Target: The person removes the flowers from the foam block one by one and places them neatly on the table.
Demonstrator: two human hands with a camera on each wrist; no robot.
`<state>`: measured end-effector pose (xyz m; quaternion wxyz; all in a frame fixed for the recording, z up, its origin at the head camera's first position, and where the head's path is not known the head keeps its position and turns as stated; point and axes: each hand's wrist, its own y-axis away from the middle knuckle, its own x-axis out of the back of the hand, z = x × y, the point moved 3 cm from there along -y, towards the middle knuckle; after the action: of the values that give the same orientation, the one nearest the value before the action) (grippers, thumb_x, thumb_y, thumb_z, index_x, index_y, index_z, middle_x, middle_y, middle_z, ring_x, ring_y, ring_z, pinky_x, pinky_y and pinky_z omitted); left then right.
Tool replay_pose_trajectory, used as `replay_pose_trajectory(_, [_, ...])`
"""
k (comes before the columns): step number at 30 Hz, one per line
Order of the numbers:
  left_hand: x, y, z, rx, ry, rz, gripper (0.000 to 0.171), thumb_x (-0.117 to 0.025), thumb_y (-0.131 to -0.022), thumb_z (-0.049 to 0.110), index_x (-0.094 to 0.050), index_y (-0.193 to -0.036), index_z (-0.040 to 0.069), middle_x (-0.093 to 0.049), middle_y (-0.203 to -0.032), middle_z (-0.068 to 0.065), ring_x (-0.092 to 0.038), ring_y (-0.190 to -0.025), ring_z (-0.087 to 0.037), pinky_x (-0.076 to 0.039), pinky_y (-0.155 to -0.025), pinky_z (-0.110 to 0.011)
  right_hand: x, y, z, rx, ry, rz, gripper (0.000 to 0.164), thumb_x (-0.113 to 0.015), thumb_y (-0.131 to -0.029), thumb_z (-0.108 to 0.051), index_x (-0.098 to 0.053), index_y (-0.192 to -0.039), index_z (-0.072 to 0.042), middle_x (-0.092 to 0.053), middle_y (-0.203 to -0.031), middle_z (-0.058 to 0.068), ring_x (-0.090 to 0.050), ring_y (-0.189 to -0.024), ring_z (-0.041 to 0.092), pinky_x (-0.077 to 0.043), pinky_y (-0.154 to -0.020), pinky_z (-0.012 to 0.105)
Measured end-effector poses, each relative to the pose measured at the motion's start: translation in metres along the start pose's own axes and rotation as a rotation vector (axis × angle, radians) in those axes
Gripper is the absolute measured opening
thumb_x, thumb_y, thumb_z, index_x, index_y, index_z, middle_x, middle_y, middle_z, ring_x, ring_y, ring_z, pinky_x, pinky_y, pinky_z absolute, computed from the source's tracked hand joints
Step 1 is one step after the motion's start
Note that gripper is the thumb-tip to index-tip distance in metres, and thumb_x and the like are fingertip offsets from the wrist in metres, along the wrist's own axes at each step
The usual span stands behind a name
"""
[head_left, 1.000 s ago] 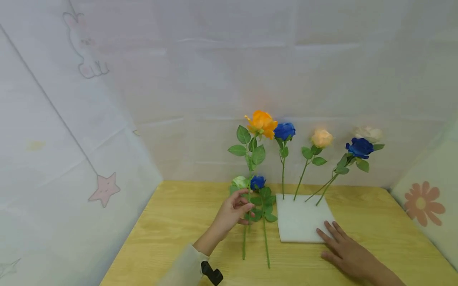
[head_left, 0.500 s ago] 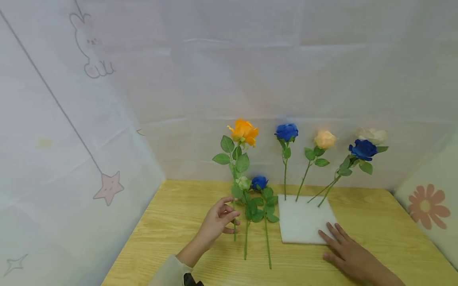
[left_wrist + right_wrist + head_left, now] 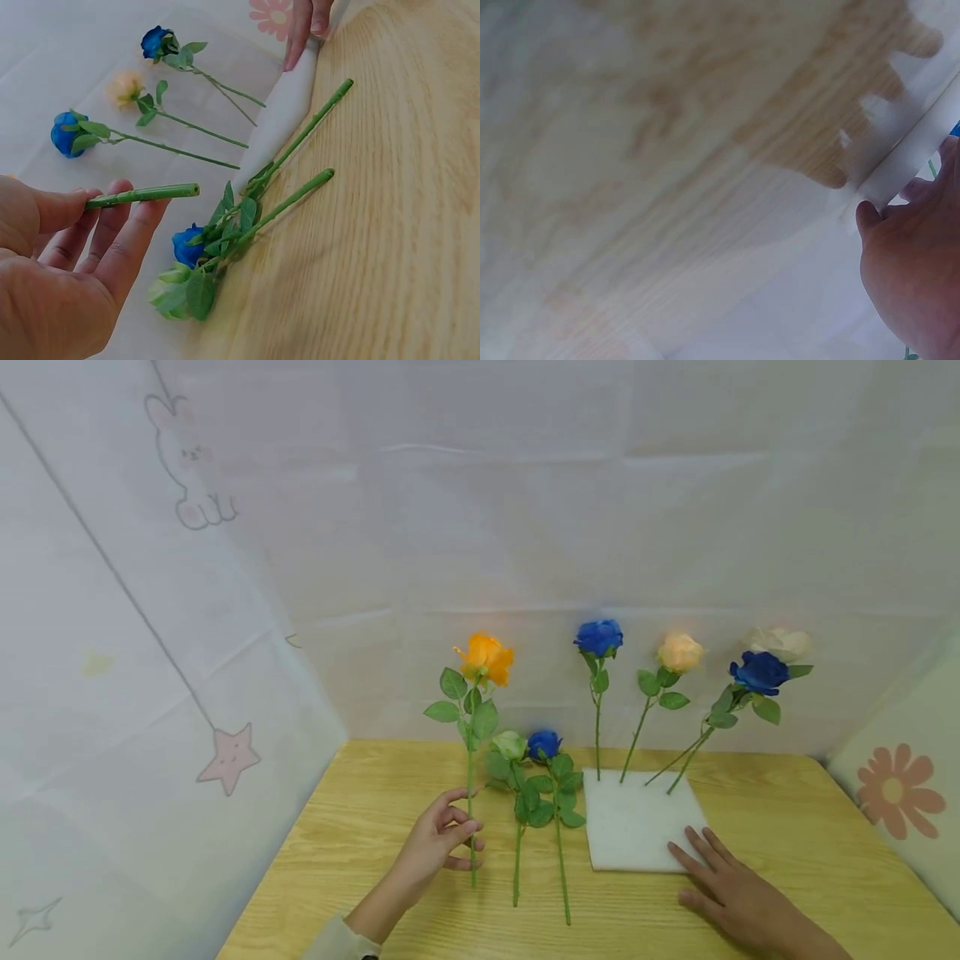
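My left hand (image 3: pixel 437 841) pinches the lower stem of an orange rose (image 3: pixel 486 660), holding it upright left of the other flowers. In the left wrist view the cut end of its stem (image 3: pixel 150 193) sticks out past the thumb and fingers. My right hand (image 3: pixel 731 889) lies with spread fingers on the near right corner of a white foam board (image 3: pixel 637 835); the right wrist view shows that hand (image 3: pixel 919 259) at the board's edge. Beside the left hand, a pale green rose (image 3: pixel 510 745) and a blue rose (image 3: pixel 544 744) lie on the table.
Standing in the foam's far part are a blue rose (image 3: pixel 599 637), a peach rose (image 3: pixel 681 652), another blue rose (image 3: pixel 761 672) and a cream rose (image 3: pixel 782 644), the last two leaning right. The wooden table (image 3: pixel 322 852) meets a pale cloth backdrop (image 3: pixel 480 527) behind.
My left hand has carried the orange rose leftward and lower, away from the two lying roses, which now show fully. The right hand stays on the foam board.
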<state>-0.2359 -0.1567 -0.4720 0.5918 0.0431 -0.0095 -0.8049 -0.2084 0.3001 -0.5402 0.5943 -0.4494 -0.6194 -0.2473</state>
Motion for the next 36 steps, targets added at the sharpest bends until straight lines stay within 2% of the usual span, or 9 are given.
replay_pose_trajectory(3, [0.003,0.004,-0.004,0.001,0.003,-0.011,0.059,-0.065,-0.101,0.018,-0.036,-0.152,0.009,-0.058,-0.112,-0.015,-0.069,-0.096,-0.030,-0.060,-0.078,-0.055,0.000,-0.001,0.000,0.000,0.004,-0.002,0.060,-0.058,-0.101,-0.047,-0.043,-0.155,-0.025,-0.038,-0.159,0.018,0.006,-0.152,0.002,-0.009,-0.115,0.008])
replay_pose_trajectory(5, [0.005,0.006,-0.007,0.010,0.001,-0.021,0.061,-0.064,-0.101,0.019,-0.034,-0.153,0.009,-0.057,-0.113,-0.016,-0.069,-0.097,-0.031,-0.060,-0.078,-0.054,-0.001,-0.001,0.001,-0.018,-0.027,-0.013,0.060,-0.058,-0.101,-0.047,-0.043,-0.156,-0.026,-0.037,-0.160,0.018,0.005,-0.153,0.003,0.005,-0.106,-0.002])
replay_pose_trajectory(10, [0.009,0.010,-0.015,0.031,-0.012,-0.025,0.062,-0.063,-0.102,0.020,-0.032,-0.154,0.010,-0.057,-0.114,-0.018,-0.068,-0.097,-0.029,-0.060,-0.079,-0.054,0.001,-0.001,-0.001,0.002,0.024,0.000,0.061,-0.059,-0.101,-0.047,-0.044,-0.155,-0.024,-0.039,-0.159,0.019,0.001,-0.154,0.008,-0.012,-0.117,0.010])
replay_pose_trajectory(13, [0.010,0.011,-0.019,0.040,-0.017,-0.016,0.059,-0.062,-0.103,0.018,-0.034,-0.153,0.009,-0.057,-0.114,-0.019,-0.068,-0.098,-0.032,-0.061,-0.078,-0.053,0.004,-0.002,-0.002,0.021,0.044,0.014,0.061,-0.059,-0.101,-0.047,-0.046,-0.154,-0.021,-0.041,-0.157,0.021,0.006,-0.153,0.005,-0.008,-0.117,0.009])
replay_pose_trajectory(17, [0.012,0.013,-0.024,0.069,-0.019,-0.005,0.056,-0.060,-0.104,0.016,-0.034,-0.153,0.009,-0.058,-0.111,-0.017,-0.068,-0.098,-0.033,-0.062,-0.072,-0.045,0.004,-0.001,-0.003,0.024,0.029,0.008,0.061,-0.059,-0.101,-0.047,-0.046,-0.154,-0.020,-0.041,-0.157,0.021,0.012,-0.149,-0.001,0.010,-0.106,-0.001])
replay_pose_trajectory(22, [0.014,0.014,-0.031,0.082,-0.006,-0.003,0.056,-0.062,-0.103,0.018,-0.035,-0.152,0.010,-0.058,-0.112,-0.017,-0.068,-0.098,-0.032,-0.062,-0.071,-0.042,0.002,0.001,-0.002,0.021,0.043,0.006,0.061,-0.059,-0.101,-0.047,-0.045,-0.155,-0.022,-0.040,-0.158,0.019,0.012,-0.150,-0.002,-0.002,-0.113,0.004])
replay_pose_trajectory(30, [0.022,0.016,-0.041,0.093,0.009,-0.015,0.058,-0.062,-0.102,0.016,-0.034,-0.152,0.010,-0.056,-0.112,-0.014,-0.068,-0.097,-0.029,-0.060,-0.079,-0.054,-0.001,0.001,0.000,0.044,-0.002,0.008,0.062,-0.060,-0.101,-0.043,-0.043,-0.155,-0.019,-0.039,-0.157,0.024,0.012,-0.150,-0.001,0.009,-0.108,0.000])
replay_pose_trajectory(35, [0.028,0.017,-0.047,0.106,0.012,-0.033,0.064,-0.064,-0.101,0.017,-0.029,-0.154,0.007,-0.057,-0.112,-0.011,-0.067,-0.099,-0.031,-0.059,-0.080,-0.056,-0.001,0.000,0.001,0.034,-0.003,-0.003,0.061,-0.060,-0.101,-0.043,-0.043,-0.155,-0.019,-0.039,-0.157,0.023,0.012,-0.151,0.000,0.009,-0.108,0.000])
replay_pose_trajectory(36, [0.028,0.017,-0.048,0.108,0.015,-0.037,0.065,-0.063,-0.101,0.017,-0.027,-0.155,0.006,-0.057,-0.112,-0.011,-0.067,-0.099,-0.031,-0.059,-0.080,-0.056,-0.001,0.000,0.001,0.030,0.004,-0.007,0.061,-0.059,-0.101,-0.044,-0.044,-0.155,-0.020,-0.039,-0.157,0.023,0.012,-0.150,0.000,0.001,-0.115,0.005])
